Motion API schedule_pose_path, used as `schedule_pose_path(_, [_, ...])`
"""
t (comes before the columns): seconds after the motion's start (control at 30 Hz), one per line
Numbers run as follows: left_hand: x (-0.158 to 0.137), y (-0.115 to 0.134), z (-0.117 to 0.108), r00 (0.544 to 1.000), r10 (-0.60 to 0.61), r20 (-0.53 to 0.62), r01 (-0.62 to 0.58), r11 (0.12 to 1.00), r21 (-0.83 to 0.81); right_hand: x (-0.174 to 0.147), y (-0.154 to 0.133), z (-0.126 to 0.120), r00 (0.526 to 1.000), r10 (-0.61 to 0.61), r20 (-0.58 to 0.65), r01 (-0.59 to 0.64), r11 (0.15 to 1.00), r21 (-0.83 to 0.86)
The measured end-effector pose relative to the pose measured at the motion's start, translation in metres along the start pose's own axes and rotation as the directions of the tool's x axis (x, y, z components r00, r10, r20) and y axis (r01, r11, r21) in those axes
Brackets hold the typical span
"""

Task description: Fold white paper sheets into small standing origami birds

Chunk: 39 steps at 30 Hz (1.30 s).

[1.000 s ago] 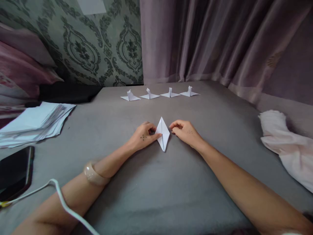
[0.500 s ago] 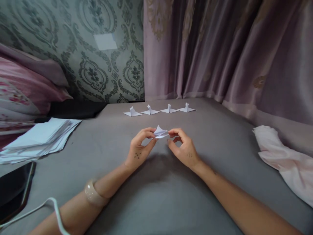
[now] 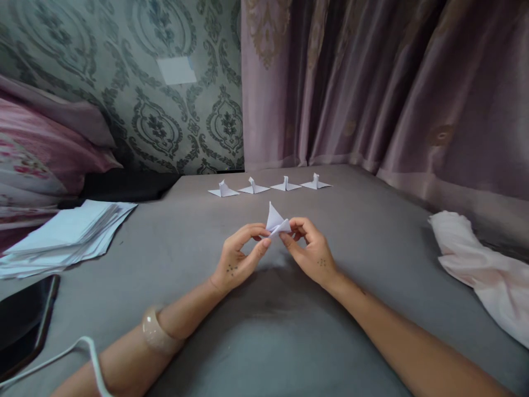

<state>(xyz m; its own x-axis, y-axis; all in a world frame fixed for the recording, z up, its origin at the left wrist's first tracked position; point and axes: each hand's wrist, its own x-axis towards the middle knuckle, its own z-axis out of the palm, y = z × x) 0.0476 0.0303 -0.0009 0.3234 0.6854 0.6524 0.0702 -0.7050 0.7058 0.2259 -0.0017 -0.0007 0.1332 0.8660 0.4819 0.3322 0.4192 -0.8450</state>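
A small folded white paper figure [image 3: 276, 221] is held between both hands above the grey surface, one pointed flap standing up and another tilted to the right. My left hand [image 3: 241, 255] pinches its lower left part between thumb and fingers. On the other side, my right hand [image 3: 309, 248] pinches the right flap between thumb and forefinger. Beyond the hands, several folded paper figures stand in a row, each with flat wings and an upright middle; the leftmost paper figure [image 3: 223, 189] and the rightmost paper figure [image 3: 316, 182] mark its ends.
At left lie a stack of white paper [image 3: 70, 234] and a dark phone [image 3: 27, 317], with a white cable [image 3: 88, 344] by my left forearm. A pale cloth [image 3: 475, 264] lies at right. Purple curtains [image 3: 314, 88] and a patterned wall [image 3: 161, 121] rise behind.
The paper figure has turned and its flaps stand more open and higher. My right hand's thumb and forefinger have closed on its right flap. The row behind is unchanged.
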Motion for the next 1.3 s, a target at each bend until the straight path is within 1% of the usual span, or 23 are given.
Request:
schedule_pose_path(0.07, [0.0,0.004,-0.001,0.997,-0.082,0.01,0.082,0.995,-0.063,0.003,0.001,-0.003,0.998,0.034,0.052,-0.032,0.999,-0.037])
schedule_pose_path(0.1, [0.001,0.005,-0.001,0.99,-0.138,0.006,0.138,0.985,-0.105,0.004,0.001,-0.004,0.994,0.063,0.088,-0.061,0.998,-0.016])
schedule_pose_path(0.17, [0.003,0.005,0.0,0.967,-0.255,-0.006,0.249,0.947,-0.201,0.006,0.003,-0.005,0.977,0.133,0.166,-0.151,0.983,0.103])
schedule_pose_path(0.23, [0.005,0.005,0.003,0.937,-0.349,-0.014,0.33,0.899,-0.29,0.006,0.004,-0.003,0.952,0.198,0.232,-0.253,0.937,0.24])
schedule_pose_path(0.27, [0.005,0.004,0.004,0.924,-0.381,-0.017,0.355,0.875,-0.33,0.006,0.005,-0.002,0.942,0.223,0.252,-0.292,0.913,0.284])
schedule_pose_path(0.33, [0.007,0.004,0.007,0.906,-0.423,-0.025,0.378,0.834,-0.402,0.005,0.005,0.0,0.931,0.254,0.261,-0.332,0.888,0.319])
schedule_pose_path(0.4, [0.007,0.004,0.008,0.897,-0.442,-0.027,0.382,0.803,-0.456,0.005,0.004,0.001,0.931,0.262,0.254,-0.336,0.887,0.316])
schedule_pose_path(0.47, [0.007,0.003,0.009,0.89,-0.456,-0.016,0.394,0.786,-0.477,0.005,0.003,0.001,0.933,0.26,0.247,-0.329,0.895,0.302])
schedule_pose_path(0.57, [0.008,0.0,0.008,0.877,-0.481,0.008,0.431,0.778,-0.458,0.005,0.002,-0.001,0.934,0.267,0.236,-0.33,0.898,0.291])
schedule_pose_path(0.67, [0.009,-0.002,0.007,0.877,-0.479,0.023,0.439,0.782,-0.443,0.005,0.003,-0.002,0.937,0.28,0.206,-0.333,0.893,0.302])
schedule_pose_path(0.77, [0.008,-0.004,0.007,0.875,-0.476,0.084,0.458,0.762,-0.457,0.005,0.004,-0.002,0.94,0.275,0.202,-0.328,0.89,0.317])
schedule_pose_path(0.9, [0.006,-0.007,0.007,0.865,-0.477,0.157,0.486,0.713,-0.505,0.005,0.005,-0.003,0.927,0.267,0.263,-0.353,0.858,0.374])
schedule_pose_path(0.97, [0.005,-0.008,0.007,0.858,-0.484,0.172,0.497,0.699,-0.514,0.005,0.005,-0.004,0.914,0.26,0.31,-0.375,0.832,0.408])
schedule_pose_path(1.03, [0.005,-0.009,0.007,0.854,-0.494,0.165,0.503,0.701,-0.506,0.005,0.003,-0.005,0.909,0.252,0.332,-0.381,0.825,0.416])
schedule_pose_path(1.1, [0.005,-0.009,0.007,0.851,-0.497,0.169,0.509,0.701,-0.5,0.005,0.001,-0.005,0.913,0.246,0.326,-0.368,0.842,0.394])
schedule_pose_path(1.23, [0.004,-0.008,0.008,0.844,-0.487,0.226,0.529,0.685,-0.5,0.003,-0.003,-0.001,0.93,0.208,0.302,-0.303,0.899,0.316])
schedule_pose_path(1.3, [0.004,-0.007,0.008,0.851,-0.474,0.228,0.522,0.706,-0.48,0.002,-0.004,0.002,0.941,0.191,0.28,-0.269,0.923,0.275])
